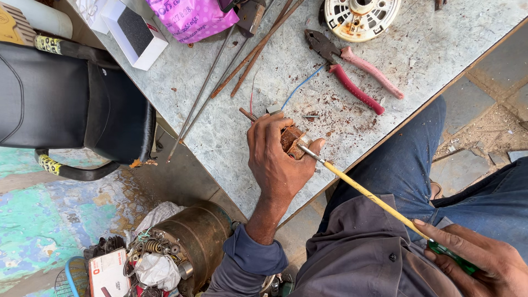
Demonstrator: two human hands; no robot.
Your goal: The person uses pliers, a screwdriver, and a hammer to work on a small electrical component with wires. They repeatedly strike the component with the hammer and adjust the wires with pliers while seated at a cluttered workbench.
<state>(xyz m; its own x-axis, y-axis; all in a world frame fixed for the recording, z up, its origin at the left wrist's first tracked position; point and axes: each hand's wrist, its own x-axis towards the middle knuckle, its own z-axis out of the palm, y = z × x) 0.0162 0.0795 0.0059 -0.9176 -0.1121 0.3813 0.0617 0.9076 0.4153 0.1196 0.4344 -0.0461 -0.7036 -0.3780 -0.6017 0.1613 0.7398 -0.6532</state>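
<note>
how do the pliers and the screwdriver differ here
The pliers lie loose on the table, untouched; the screwdriver is held by the right hand, its tip at the rusty part under the left hand. Pliers have pink grips, the screwdriver a long yellow shaft and green handle. Both are hand tools.

Left hand (275, 159) on rusty part (291, 140), screwdriver (363, 190) against it

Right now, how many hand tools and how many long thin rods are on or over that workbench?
Pliers, pink-handled: 1
Screwdriver, yellow shaft, in right hand: 1
Thin rods: about 4
Total: about 6
The left hand grips a rusty part.
</note>
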